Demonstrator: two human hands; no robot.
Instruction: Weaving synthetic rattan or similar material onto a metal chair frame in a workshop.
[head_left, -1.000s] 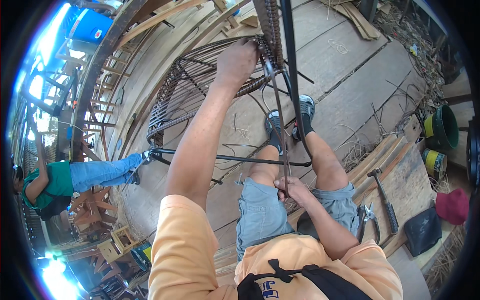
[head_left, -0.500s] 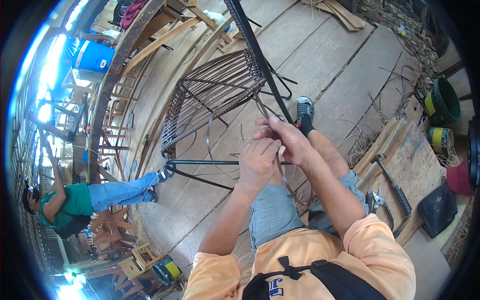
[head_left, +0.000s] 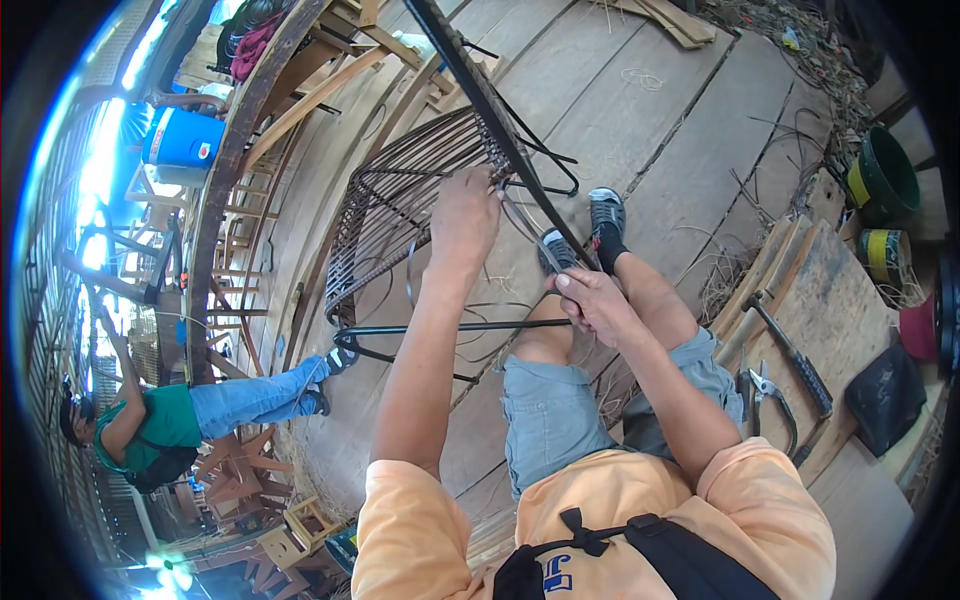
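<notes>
Up close, the left hand (head_left: pixel 463 215) is reaching out at the end of a straightened arm and closing its fingers on the woven edge of a metal chair frame (head_left: pixel 420 200), right where dark strips are wrapping the black bars. Whether the fingertips are pinching a single strip cannot be told, since the back of the hand is covering them. Nearer the body, the right hand (head_left: pixel 592 300) is curling around a thin pale cane strip (head_left: pixel 520 225) and a black rod (head_left: pixel 450 326) of the frame, thumb pressing on top. The strip is running from this grip up toward the left hand's fingers. Just beyond the right hand, two grey shoes (head_left: pixel 585 225) are resting against the frame's slanted bar. Well off to the right of both grips, a hammer (head_left: pixel 790 352) and pliers (head_left: pixel 768 392) are lying on a wooden board (head_left: pixel 850 290).
</notes>
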